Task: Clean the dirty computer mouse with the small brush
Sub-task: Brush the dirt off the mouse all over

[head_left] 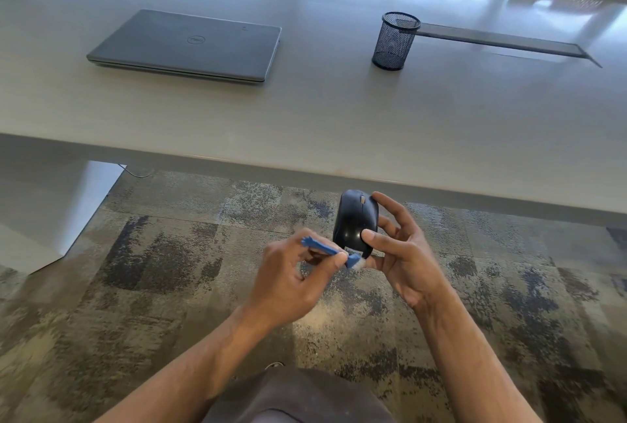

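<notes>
Patchy grey-and-tan carpet [169, 270] fills the lower half of my view, with the pale bench [305, 110] spanning the upper half.

Nearest to me, both forearms reach up from the bottom edge toward the centre of the frame, held in the air over the carpet, short of the bench's front edge. My left hand [291, 283] is at centre, palm turned inward, fingers curled. Its grip pinches the small blue brush [325, 250] between thumb and fingertips, the handle pointing up-left and the pale bristle end angled down-right, right against the near end of the mouse.

My right hand [403, 256] sits just right of centre, wrist bent, palm facing left. Its grip is closed around the black computer mouse [354, 222]: the thumb presses on the mouse's top near its rear, the fingers wrap round the far side, and the index finger curves up by the scroll wheel. The mouse is held with its wheel end pointing away from me, just below the bench edge in the frame.

Farther off, on the bench, a closed grey laptop [190, 46] lies at upper left, and a black mesh pen cup [395, 40] stands upright at upper right, well apart from the laptop. Behind the cup a long dark strip [502, 39] runs toward the right edge.
</notes>
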